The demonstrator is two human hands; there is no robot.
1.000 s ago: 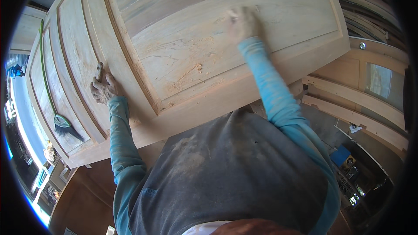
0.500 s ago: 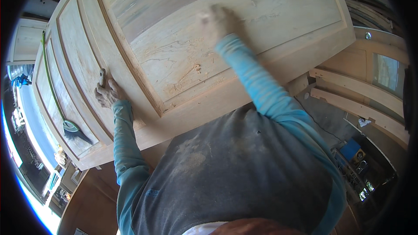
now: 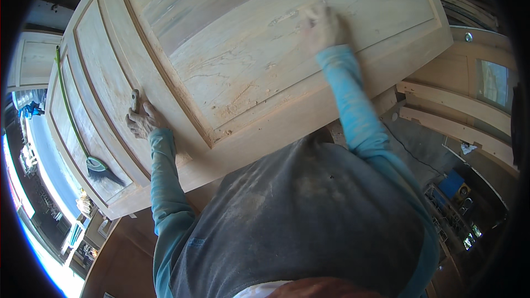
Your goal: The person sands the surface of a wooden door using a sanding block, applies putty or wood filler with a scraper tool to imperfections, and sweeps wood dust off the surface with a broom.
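Note:
A large pale wooden door (image 3: 248,72) with recessed panels lies flat in front of me. My right hand (image 3: 323,26) presses on the big lower panel, fingers closed over a small pale pad that is too blurred to make out. My left hand (image 3: 142,122) rests on the door's middle stile and grips a small flat pale tool (image 3: 134,99) that sticks up from the fingers. Both arms are in light blue sleeves. My grey dusty shirt hides the door's near edge.
A hand brush with a long green handle (image 3: 96,166) lies on a left panel of the door. More wooden door frames (image 3: 458,105) lean at the right. A blue box and small items (image 3: 455,185) sit on the floor at the lower right.
My right hand slid left across the panel and then back to the right. My left hand has stayed on the stile with the tool.

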